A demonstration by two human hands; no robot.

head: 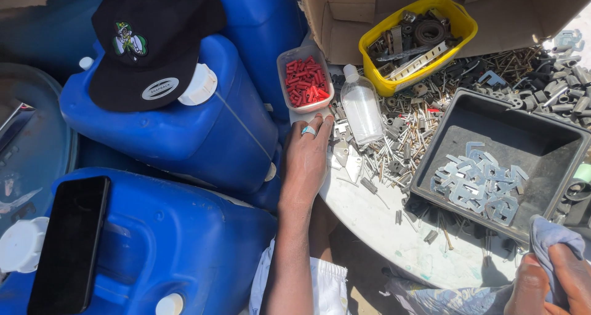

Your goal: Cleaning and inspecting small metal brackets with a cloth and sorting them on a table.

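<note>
Fingers of your left hand [306, 161] lay flat and spread on small metal parts [345, 152], gripping nothing | your right hand [548, 284] fingers closed on a grey cloth [554, 238] | black tray [492, 115] between.

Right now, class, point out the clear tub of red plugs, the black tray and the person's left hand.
clear tub of red plugs [305, 81], head view, on the red plugs inside.
black tray [492, 115], head view, on its bare floor.
left hand [306, 158], head view, on its back.
</note>
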